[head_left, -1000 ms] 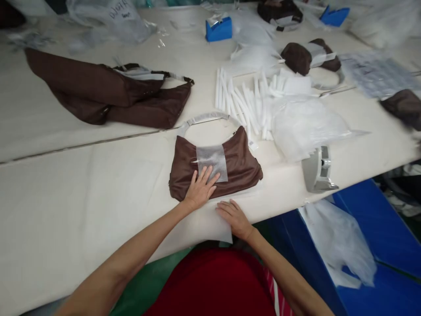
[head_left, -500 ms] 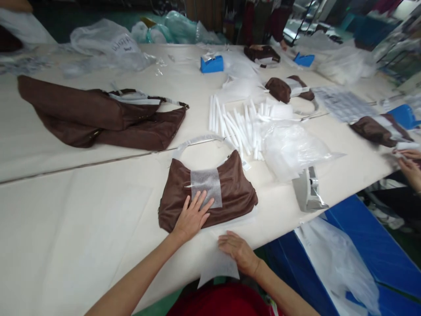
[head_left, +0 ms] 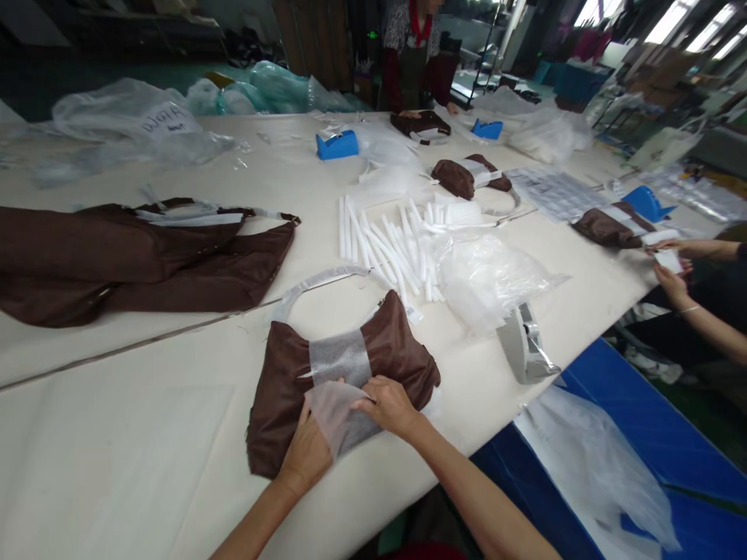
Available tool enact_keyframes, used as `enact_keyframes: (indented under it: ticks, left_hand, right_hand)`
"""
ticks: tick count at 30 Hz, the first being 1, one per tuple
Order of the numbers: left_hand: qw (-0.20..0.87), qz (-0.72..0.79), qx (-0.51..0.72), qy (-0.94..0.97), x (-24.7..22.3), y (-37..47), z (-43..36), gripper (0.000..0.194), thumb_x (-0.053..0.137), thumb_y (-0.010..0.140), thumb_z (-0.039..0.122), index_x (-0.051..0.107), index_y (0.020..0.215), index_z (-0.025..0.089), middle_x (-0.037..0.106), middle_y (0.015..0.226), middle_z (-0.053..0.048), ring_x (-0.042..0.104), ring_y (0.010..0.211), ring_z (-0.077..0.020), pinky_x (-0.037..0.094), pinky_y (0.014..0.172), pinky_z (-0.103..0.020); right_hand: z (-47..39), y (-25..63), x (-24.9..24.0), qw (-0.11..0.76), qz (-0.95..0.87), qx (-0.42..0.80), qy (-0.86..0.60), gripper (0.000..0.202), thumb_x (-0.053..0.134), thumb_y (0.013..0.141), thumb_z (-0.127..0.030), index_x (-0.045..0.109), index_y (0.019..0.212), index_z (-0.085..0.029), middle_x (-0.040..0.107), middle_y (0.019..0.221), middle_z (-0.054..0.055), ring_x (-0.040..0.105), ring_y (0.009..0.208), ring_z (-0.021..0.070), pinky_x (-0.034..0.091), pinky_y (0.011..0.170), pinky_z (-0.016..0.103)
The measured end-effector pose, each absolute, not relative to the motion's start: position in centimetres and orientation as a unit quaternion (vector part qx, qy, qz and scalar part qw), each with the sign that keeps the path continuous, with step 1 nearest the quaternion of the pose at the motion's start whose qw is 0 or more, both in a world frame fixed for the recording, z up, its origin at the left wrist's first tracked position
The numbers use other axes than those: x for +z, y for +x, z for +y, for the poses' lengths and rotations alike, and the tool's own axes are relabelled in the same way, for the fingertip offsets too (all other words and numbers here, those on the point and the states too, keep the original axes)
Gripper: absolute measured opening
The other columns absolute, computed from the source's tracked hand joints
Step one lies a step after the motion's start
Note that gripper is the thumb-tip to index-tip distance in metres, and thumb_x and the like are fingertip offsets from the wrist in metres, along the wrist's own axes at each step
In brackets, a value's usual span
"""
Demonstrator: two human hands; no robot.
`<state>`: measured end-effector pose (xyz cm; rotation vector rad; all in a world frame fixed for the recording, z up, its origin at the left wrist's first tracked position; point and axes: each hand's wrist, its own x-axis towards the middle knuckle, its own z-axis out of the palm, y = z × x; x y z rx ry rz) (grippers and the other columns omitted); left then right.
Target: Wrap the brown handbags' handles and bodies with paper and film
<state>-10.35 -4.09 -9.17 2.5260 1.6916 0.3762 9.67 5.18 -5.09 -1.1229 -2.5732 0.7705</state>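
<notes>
A brown handbag (head_left: 280, 404) lies on the table in front of me, its handle (head_left: 300, 292) wrapped in white and arched away from me. A thin, translucent white wrapping sheet (head_left: 344, 354) runs over the bag's middle, and its near end is folded up over the front. My right hand (head_left: 392, 404) pinches the edge of that end against the bag. Flat against the bag's lower front is my left hand (head_left: 312, 451), its fingers stretched out and partly hidden beneath the sheet's loose flap.
White rolled tubes (head_left: 391, 249) and a clear plastic bag (head_left: 490, 272) lie beyond the handbag. A grey tape dispenser (head_left: 525, 346) stands right, near the table edge. More brown bags (head_left: 145, 257) lie left. A co-worker's hands (head_left: 671, 272) handle another bag at right.
My right hand has brought the sheet's near end up from the table edge onto the bag. My left hand has slid down from the bag's middle to under the flap. The view has shifted.
</notes>
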Motion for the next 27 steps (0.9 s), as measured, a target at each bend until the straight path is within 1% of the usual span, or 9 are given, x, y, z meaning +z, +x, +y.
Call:
enact_keyframes:
  ticks: [4, 6, 8, 11, 14, 16, 18, 21, 27]
  left_hand:
    - [0.136, 0.55, 0.182, 0.804, -7.2, -11.3, -4.8, 0.05, 0.023, 0.101, 0.024, 0.051, 0.142, 0.029, 0.058, 0.142, -0.004, 0.046, 0.136, -0.0206, 0.027, 0.12, -0.045]
    - [0.152, 0.572, 0.208, 0.779, -6.2, -11.2, -4.8, 0.045, 0.027, 0.102, 0.032, 0.057, 0.136, 0.027, 0.063, 0.134, -0.004, 0.055, 0.127, -0.0205, 0.036, 0.114, -0.041]
    - [0.13, 0.611, 0.227, 0.747, -5.2, -10.6, -4.1, 0.039, 0.039, 0.099, 0.044, 0.065, 0.121, 0.024, 0.069, 0.121, -0.006, 0.061, 0.114, -0.0227, 0.046, 0.101, -0.038]
    - [0.051, 0.675, 0.242, 0.695, -4.1, -9.6, -2.5, 0.039, 0.049, 0.094, 0.053, 0.067, 0.088, 0.02, 0.07, 0.095, -0.008, 0.063, 0.092, -0.0242, 0.05, 0.082, -0.036]
    - [-0.014, 0.704, 0.22, 0.675, -3.3, -8.8, -1.0, 0.042, 0.046, 0.094, 0.056, 0.064, 0.082, 0.019, 0.067, 0.09, -0.01, 0.061, 0.085, -0.0253, 0.047, 0.073, -0.037]
    - [-0.03, 0.717, 0.188, 0.671, -2.9, -8.3, -0.6, 0.041, 0.049, 0.093, 0.056, 0.065, 0.086, 0.02, 0.067, 0.099, -0.011, 0.06, 0.09, -0.0267, 0.046, 0.076, -0.038]
    - [-0.029, 0.727, 0.168, 0.665, -2.6, -7.9, -0.5, 0.035, 0.052, 0.093, 0.052, 0.064, 0.084, 0.02, 0.066, 0.114, -0.013, 0.059, 0.105, -0.0293, 0.044, 0.089, -0.044]
    - [-0.009, 0.738, 0.178, 0.651, -2.7, -7.8, -0.3, 0.03, 0.052, 0.094, 0.044, 0.06, 0.078, 0.021, 0.06, 0.134, -0.012, 0.047, 0.13, -0.0323, 0.031, 0.109, -0.054]
    - [0.075, 0.759, 0.223, 0.608, -3.9, -8.2, 0.3, 0.025, 0.052, 0.093, 0.041, 0.058, 0.078, 0.022, 0.066, 0.13, -0.009, 0.05, 0.13, -0.0294, 0.028, 0.114, -0.057]
  right_hand:
    - [4.5, 8.7, -6.1, 0.099, -0.842, 0.271, -0.456, 0.039, 0.059, 0.092, -0.051, 0.068, 0.073, -0.018, 0.07, 0.077, 0.005, 0.064, 0.078, 0.017, 0.045, 0.069, 0.025]
    - [4.4, 8.3, -6.1, 0.097, -0.828, 0.28, -0.475, 0.038, 0.059, 0.093, -0.05, 0.069, 0.074, -0.018, 0.072, 0.079, 0.006, 0.066, 0.079, 0.0172, 0.046, 0.07, 0.025]
    - [4.3, 8.0, -6.1, 0.097, -0.819, 0.284, -0.489, 0.037, 0.059, 0.093, -0.049, 0.069, 0.075, -0.019, 0.073, 0.082, 0.006, 0.067, 0.081, 0.018, 0.046, 0.07, 0.025]
    - [4.4, 7.7, -6.2, 0.094, -0.81, 0.289, -0.502, 0.036, 0.06, 0.092, -0.05, 0.07, 0.077, -0.019, 0.074, 0.084, 0.007, 0.068, 0.082, 0.0192, 0.046, 0.07, 0.026]
    - [4.5, 7.8, -6.0, 0.092, -0.806, 0.305, -0.5, 0.039, 0.057, 0.093, -0.052, 0.071, 0.078, -0.019, 0.075, 0.085, 0.007, 0.068, 0.08, 0.0188, 0.045, 0.068, 0.025]
    - [4.6, 8.0, -5.6, 0.092, -0.804, 0.314, -0.497, 0.038, 0.058, 0.093, -0.052, 0.071, 0.079, -0.019, 0.075, 0.084, 0.007, 0.068, 0.079, 0.0183, 0.043, 0.066, 0.024]
    - [4.6, 8.4, -5.2, 0.087, -0.8, 0.323, -0.499, 0.038, 0.058, 0.093, -0.051, 0.072, 0.079, -0.019, 0.075, 0.082, 0.007, 0.068, 0.078, 0.0174, 0.041, 0.064, 0.024]
    - [4.8, 8.7, -4.7, 0.081, -0.788, 0.343, -0.505, 0.038, 0.059, 0.093, -0.051, 0.071, 0.074, -0.02, 0.075, 0.078, 0.006, 0.067, 0.072, 0.0156, 0.037, 0.062, 0.023]
    - [5.2, 8.9, -5.3, 0.096, -0.76, 0.377, -0.52, 0.037, 0.066, 0.088, -0.051, 0.07, 0.067, -0.02, 0.072, 0.068, 0.002, 0.062, 0.061, 0.0133, 0.032, 0.058, 0.024]
